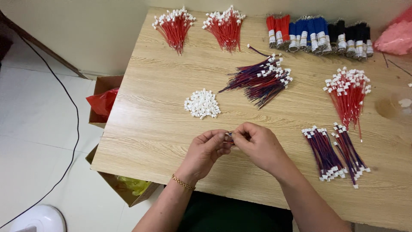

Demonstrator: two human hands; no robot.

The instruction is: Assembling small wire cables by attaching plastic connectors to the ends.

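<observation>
My left hand [207, 151] and my right hand [258, 145] meet over the near part of the wooden table [154, 116]. Their fingertips pinch a short red-and-blue wire piece [229, 135] between them; most of it is hidden by the fingers. A gold bracelet circles my left wrist. A small heap of white plastic connectors [202, 104] lies just beyond my hands. Further back sits a loose pile of red-and-blue wires with white ends [262, 78].
Two red wire bunches [176, 25] [225, 26] lie at the far edge, beside banded red, blue and black bundles [319, 35]. At right are another red bunch [348, 95] and two red-blue bunches [335, 152]. Cardboard boxes [104, 101] and a black cable are on the floor at left.
</observation>
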